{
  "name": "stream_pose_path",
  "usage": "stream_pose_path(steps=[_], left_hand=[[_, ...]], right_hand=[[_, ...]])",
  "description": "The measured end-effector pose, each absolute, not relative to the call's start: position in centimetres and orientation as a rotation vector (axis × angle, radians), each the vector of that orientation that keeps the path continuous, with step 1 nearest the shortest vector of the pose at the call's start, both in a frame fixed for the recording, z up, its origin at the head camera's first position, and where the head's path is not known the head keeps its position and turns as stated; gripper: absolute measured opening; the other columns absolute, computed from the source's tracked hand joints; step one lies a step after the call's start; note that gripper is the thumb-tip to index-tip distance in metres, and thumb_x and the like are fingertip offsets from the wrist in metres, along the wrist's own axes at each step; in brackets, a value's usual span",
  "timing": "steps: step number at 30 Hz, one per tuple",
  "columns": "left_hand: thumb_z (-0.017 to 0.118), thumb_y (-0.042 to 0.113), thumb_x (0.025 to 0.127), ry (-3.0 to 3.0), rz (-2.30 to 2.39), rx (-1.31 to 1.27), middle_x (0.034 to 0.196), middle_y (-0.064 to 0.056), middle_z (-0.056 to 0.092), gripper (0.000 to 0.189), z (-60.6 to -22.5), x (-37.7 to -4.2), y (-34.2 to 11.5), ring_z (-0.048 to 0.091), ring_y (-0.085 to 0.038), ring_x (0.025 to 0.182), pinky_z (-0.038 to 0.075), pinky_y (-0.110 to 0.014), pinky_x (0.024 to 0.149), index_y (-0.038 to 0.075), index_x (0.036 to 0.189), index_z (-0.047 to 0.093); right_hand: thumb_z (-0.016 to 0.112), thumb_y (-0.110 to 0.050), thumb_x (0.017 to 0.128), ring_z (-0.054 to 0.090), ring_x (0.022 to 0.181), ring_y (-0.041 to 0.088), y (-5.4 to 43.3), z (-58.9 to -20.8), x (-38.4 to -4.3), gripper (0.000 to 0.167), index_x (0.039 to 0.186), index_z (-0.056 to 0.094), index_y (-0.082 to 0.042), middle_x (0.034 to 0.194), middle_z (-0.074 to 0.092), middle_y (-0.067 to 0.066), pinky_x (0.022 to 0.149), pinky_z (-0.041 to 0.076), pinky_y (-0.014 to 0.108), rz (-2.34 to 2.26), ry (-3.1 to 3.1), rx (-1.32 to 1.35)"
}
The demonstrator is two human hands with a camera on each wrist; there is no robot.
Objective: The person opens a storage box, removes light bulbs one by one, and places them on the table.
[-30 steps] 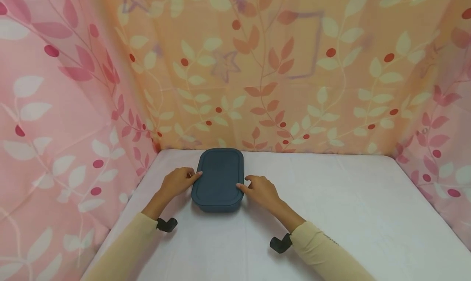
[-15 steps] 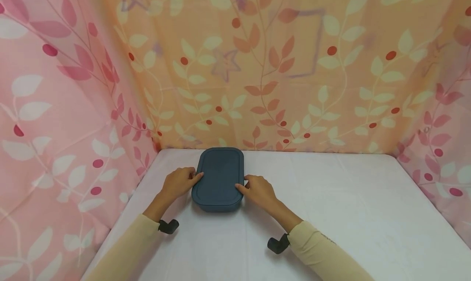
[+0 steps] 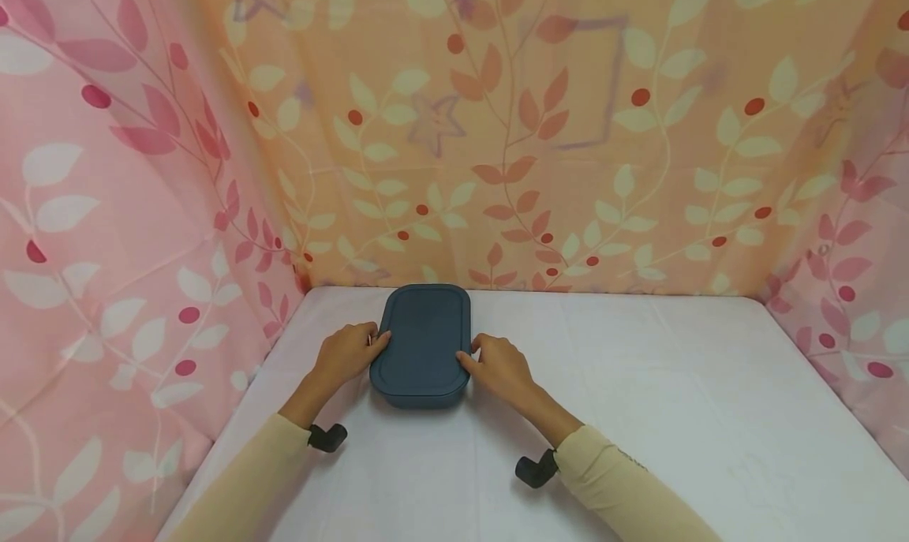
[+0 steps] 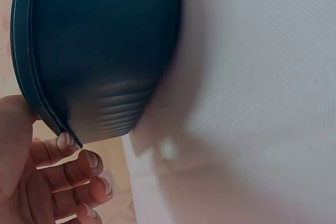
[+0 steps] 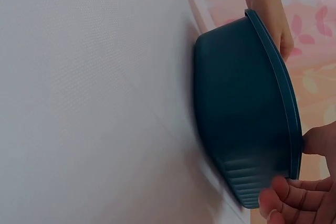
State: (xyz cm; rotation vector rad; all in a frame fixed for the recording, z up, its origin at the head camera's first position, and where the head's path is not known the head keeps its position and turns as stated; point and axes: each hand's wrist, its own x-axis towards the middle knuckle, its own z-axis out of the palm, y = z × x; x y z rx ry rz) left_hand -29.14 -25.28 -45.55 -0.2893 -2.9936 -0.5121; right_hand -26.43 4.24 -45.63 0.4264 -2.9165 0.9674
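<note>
A dark blue rectangular food container [image 3: 424,402] with rounded corners stands on the white table, its flat lid [image 3: 422,337] on top. On its left side my left hand [image 3: 346,354] pinches the lid's rim, thumb on top and index finger at the underside. The other fingers are bent below the rim in the left wrist view, apart from the ribbed wall [image 4: 121,108]. From the right, my right hand [image 3: 503,368] pinches the opposite rim, with the thumb on the lid and fingers under its edge. The container's inside is hidden by the lid.
The white-covered table [image 3: 675,416] extends to the right and in front of the container. Patterned curtains enclose it: a peach one [image 3: 511,132] behind, pink ones [image 3: 106,250] at both sides. A black wrist mount [image 3: 328,438] hangs at each sleeve.
The container stays in place. Both hands keep their places at the lid's rim, with only slight shifts of fingers and forearms.
</note>
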Motion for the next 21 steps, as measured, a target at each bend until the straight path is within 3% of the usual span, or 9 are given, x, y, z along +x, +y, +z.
stream_pose_path(steps=[13,21], left_hand=[[0.056,0.045,0.102,-2.999,-0.491,-0.289,0.059,0.000,0.045,0.043,-45.60,-29.20,-24.99,0.048,-0.018,0.055,0.032,-0.029,0.046,0.014,0.071,0.050],[0.058,0.044,0.101,-2.983,-0.487,-0.272,0.059,0.000,0.045,0.044,-45.29,-29.04,-24.91,0.048,-0.018,0.053,0.032,-0.029,0.046,0.015,0.069,0.050]], right_hand=[[0.069,-0.030,0.092,0.050,0.056,0.015,4.09,-45.41,-26.61,0.028,0.078,0.057,-0.009,0.063,0.052,0.001,0.045,0.037,0.026,1.000,-2.915,0.427],[0.070,-0.031,0.094,0.050,0.058,0.014,4.34,-45.68,-27.12,0.030,0.076,0.057,-0.010,0.065,0.052,0.000,0.047,0.036,0.024,1.134,-2.933,0.421]])
